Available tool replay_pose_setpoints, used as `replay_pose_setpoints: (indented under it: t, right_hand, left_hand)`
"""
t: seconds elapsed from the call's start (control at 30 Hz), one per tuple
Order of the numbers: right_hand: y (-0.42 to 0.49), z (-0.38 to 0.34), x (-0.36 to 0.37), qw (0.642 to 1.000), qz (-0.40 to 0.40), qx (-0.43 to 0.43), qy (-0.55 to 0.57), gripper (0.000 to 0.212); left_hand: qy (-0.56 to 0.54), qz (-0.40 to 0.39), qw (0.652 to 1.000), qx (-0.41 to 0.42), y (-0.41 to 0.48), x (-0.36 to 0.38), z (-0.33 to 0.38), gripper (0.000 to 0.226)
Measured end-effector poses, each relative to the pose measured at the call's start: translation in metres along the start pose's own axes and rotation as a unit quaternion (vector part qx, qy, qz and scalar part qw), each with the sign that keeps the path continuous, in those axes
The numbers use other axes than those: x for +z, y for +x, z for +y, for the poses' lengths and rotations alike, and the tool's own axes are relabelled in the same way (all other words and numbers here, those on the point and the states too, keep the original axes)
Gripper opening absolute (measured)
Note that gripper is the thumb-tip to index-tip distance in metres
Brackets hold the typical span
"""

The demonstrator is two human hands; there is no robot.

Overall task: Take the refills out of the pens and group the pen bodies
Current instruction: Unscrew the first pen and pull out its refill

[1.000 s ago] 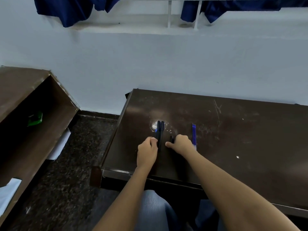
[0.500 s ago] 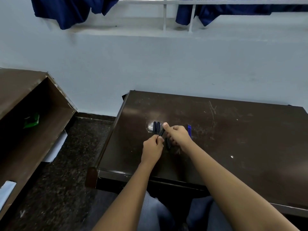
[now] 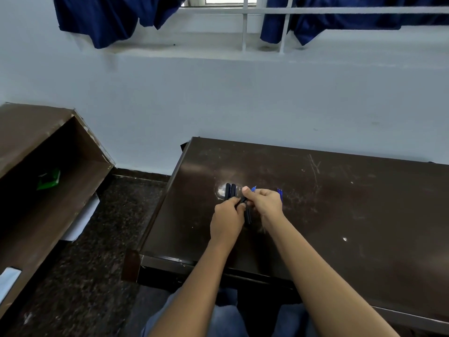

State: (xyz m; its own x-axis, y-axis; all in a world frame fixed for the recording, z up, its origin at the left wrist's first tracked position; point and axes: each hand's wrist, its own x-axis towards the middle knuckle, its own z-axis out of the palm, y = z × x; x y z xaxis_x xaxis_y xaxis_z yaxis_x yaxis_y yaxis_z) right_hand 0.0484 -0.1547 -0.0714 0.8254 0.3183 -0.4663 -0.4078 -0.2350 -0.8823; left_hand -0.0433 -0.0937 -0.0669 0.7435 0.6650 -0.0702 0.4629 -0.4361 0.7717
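Note:
Two dark pen bodies (image 3: 230, 190) lie side by side on the dark brown table (image 3: 340, 215), just beyond my left hand. My left hand (image 3: 227, 218) pinches one end of a dark pen (image 3: 243, 200) held between both hands. My right hand (image 3: 266, 203) grips the other end, and a blue refill tip (image 3: 253, 189) sticks out above its fingers. Another dark pen (image 3: 248, 216) lies on the table between my hands. Loose blue refills (image 3: 280, 192) lie just right of my right hand, mostly hidden by it.
A brown open shelf unit (image 3: 48, 178) stands at the left with a green object (image 3: 48, 180) inside and white paper (image 3: 80, 220) below. The light wall and a window ledge with dark blue cloth (image 3: 109, 18) are behind the table. The table's left edge is close to my left hand.
Both hands lifted from resting beside the pens and came together on one pen. A blue refill tip now shows above my right hand. The view tilted slightly upward.

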Motion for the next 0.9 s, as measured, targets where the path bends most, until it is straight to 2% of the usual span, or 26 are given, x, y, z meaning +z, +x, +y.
replay_pose_setpoints:
  t: [0.17, 0.33, 0.4, 0.47, 0.53, 0.6, 0.73, 0.9]
  right_hand:
    - [0.008, -0.014, 0.006, 0.997, -0.012, 0.022, 0.067, 0.014]
    - [0.010, -0.022, 0.015, 0.994, -0.044, 0.023, 0.094, 0.010]
    - [0.013, -0.024, 0.013, 0.993, -0.053, 0.022, 0.099, 0.009]
    - [0.016, -0.026, 0.007, 0.992, -0.069, 0.019, 0.102, 0.013]
    - [0.018, -0.029, 0.002, 0.989, -0.099, 0.014, 0.112, 0.018]
    - [0.019, -0.035, 0.000, 0.982, -0.134, 0.008, 0.136, 0.021]
    - [0.014, -0.040, -0.003, 0.976, -0.164, 0.003, 0.144, 0.008]
    - [0.007, -0.043, -0.011, 0.977, -0.137, -0.003, 0.161, 0.015]
  left_hand:
    - [0.002, 0.031, 1.000, 0.000, 0.007, -0.003, 0.006, 0.022]
    - [0.107, 0.074, 0.991, 0.025, 0.020, -0.014, 0.005, 0.025]
    - [0.067, 0.051, 0.996, -0.012, 0.026, -0.011, 0.008, 0.029]
    - [-0.034, 0.005, 0.997, -0.066, 0.030, -0.007, 0.014, 0.035]
    - [-0.088, -0.027, 0.992, -0.084, 0.033, -0.006, 0.019, 0.040]
    - [-0.118, -0.027, 0.989, -0.086, 0.033, -0.009, 0.024, 0.044]
    - [-0.069, 0.000, 0.997, -0.038, 0.029, -0.015, 0.031, 0.034]
    - [-0.066, 0.015, 0.998, -0.013, 0.025, -0.012, 0.037, 0.029]
